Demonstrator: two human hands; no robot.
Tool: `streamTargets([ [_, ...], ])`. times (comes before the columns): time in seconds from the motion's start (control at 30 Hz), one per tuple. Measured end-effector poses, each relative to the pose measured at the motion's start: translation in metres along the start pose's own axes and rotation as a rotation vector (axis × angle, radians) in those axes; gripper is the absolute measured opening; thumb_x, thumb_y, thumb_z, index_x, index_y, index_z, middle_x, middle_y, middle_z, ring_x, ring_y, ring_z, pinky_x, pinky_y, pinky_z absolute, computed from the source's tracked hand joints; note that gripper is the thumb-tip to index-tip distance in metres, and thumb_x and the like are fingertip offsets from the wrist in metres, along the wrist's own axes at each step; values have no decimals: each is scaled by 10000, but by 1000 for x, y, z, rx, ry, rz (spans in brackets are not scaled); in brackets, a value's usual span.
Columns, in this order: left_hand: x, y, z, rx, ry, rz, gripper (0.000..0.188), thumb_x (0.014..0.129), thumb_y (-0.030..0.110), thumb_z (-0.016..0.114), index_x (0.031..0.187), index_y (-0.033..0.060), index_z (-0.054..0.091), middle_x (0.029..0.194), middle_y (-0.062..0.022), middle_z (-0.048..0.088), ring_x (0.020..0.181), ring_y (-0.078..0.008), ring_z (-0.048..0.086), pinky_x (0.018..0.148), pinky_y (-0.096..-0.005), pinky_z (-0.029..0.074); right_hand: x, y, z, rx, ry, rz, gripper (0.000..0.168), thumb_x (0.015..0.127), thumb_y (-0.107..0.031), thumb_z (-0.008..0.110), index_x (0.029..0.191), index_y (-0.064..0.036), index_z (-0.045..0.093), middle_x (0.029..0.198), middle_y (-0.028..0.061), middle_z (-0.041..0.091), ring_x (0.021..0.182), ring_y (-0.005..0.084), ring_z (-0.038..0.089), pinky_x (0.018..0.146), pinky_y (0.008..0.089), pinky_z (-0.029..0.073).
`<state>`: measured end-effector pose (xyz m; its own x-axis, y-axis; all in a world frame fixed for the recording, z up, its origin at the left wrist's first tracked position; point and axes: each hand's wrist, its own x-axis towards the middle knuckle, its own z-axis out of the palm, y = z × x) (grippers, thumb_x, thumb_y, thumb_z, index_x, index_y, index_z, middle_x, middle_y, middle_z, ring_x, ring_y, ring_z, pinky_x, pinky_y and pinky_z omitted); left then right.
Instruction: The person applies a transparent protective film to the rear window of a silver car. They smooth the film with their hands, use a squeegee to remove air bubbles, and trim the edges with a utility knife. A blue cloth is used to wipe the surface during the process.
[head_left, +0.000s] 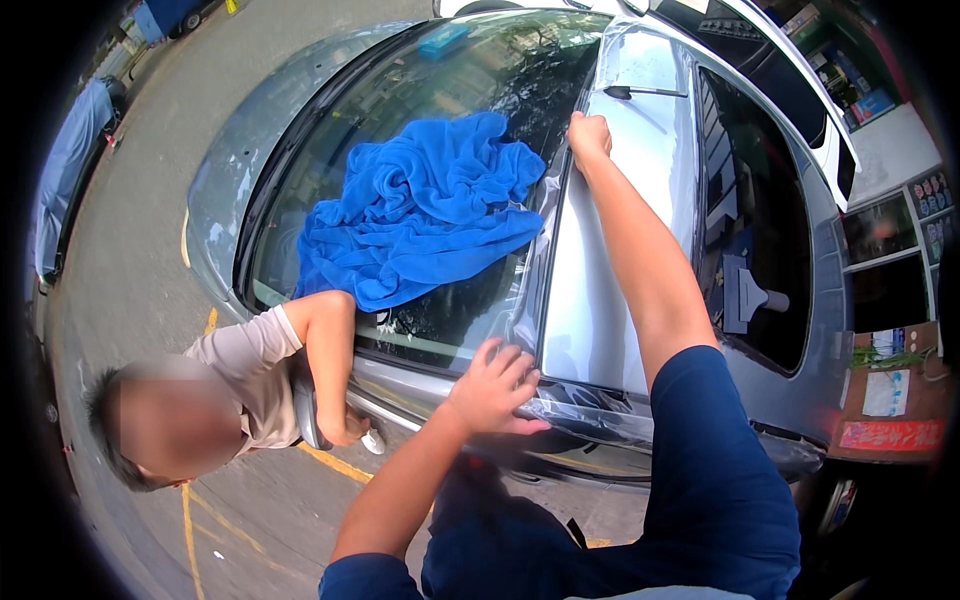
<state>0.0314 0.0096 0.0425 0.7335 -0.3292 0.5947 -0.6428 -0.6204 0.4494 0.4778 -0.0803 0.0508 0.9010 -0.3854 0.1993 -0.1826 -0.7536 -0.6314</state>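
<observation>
My left hand, its fingers spread, is at the near front corner of the silver car roof, by loose, wrinkled clear film. My right hand is curled at the roof's front edge, above the windshield; whether it pinches film there is hidden. More clear film covers the far end of the roof, folded and creased. Close by it lies a thin squeegee with a dark end. A crumpled blue towel is spread over the windshield, left of my hands.
A co-worker leans by the side mirror, one arm at the windshield's edge. A wide-bladed squeegee rests on the dark rear glass. Beyond stands a white car. A brown board with papers is at right.
</observation>
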Motion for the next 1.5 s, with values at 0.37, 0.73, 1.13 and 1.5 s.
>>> streamTargets([
  [0.37,0,0,-3,-9,-29,-10,688,731,628,803,1035,23,679,1141,-156,639,1123,-354,591,1052,-589,413,13,-2,19,43,-186,-43,286,923,-256,634,919,9,739,782,117,750,703,237,718,657,384,543],
  [0.73,-6,-1,-1,25,-4,-12,701,699,635,818,1076,65,663,1122,-133,617,1118,-341,590,1044,-569,416,-43,25,-132,730,-555,119,424,1013,-513,632,979,-92,669,679,-40,537,507,65,463,419,234,322],
  [1.13,-5,-3,3,36,33,28,703,702,625,819,1057,36,670,1162,-165,611,1123,-362,582,1049,-578,414,-32,138,-365,287,-163,-90,234,945,-267,742,1017,-57,666,691,-72,531,535,44,411,500,239,298],
  [1.5,-6,-4,4,61,19,54,707,694,624,817,1049,29,678,1157,-185,606,1110,-367,585,1034,-585,427,-25,295,-491,-685,-326,-477,625,909,-278,762,1493,-343,549,1387,72,616,1321,292,553,1054,416,471],
])
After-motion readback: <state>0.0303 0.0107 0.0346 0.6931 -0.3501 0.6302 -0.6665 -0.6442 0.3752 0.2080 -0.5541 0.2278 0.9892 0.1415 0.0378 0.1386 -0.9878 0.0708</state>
